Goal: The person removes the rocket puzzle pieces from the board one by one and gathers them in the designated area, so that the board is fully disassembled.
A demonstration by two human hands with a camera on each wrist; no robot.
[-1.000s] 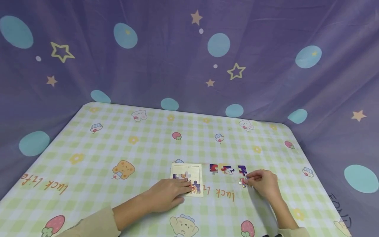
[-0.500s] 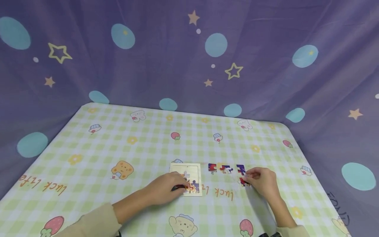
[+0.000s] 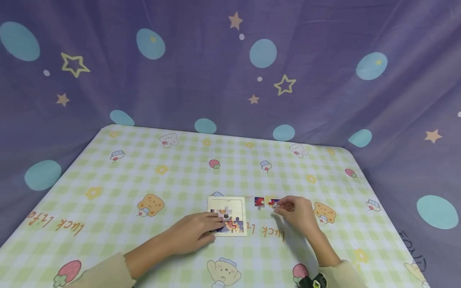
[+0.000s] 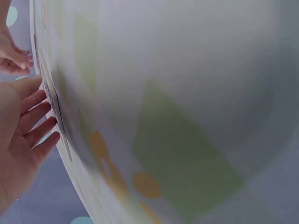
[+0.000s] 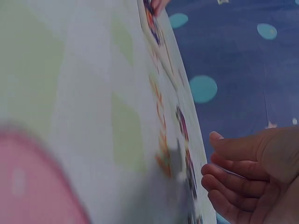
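A pale square puzzle tray (image 3: 244, 216) lies near the middle of the table, its lower part filled with colourful pieces. My left hand (image 3: 194, 233) reaches over its left edge, with straight fingers touching the puzzle pieces (image 3: 234, 226). In the left wrist view these fingers look extended. To the tray's right lie a loose red and purple puzzle piece (image 3: 259, 201) and a second loose puzzle piece (image 3: 273, 203). My right hand (image 3: 298, 214) hovers beside the second one, hiding the spot further right. In the right wrist view the right hand (image 5: 252, 172) has loosely bent fingers and nothing between them.
The table (image 3: 173, 176) wears a green checked cloth printed with cartoons. A purple curtain (image 3: 201, 80) with stars and dots hangs behind it. A dark band (image 3: 312, 281) sits at the right sleeve.
My right hand has moved left from the far-right loose pieces to the second piece. My left fingers, bent over a dark piece half a second ago, now lie straighter on the puzzle.
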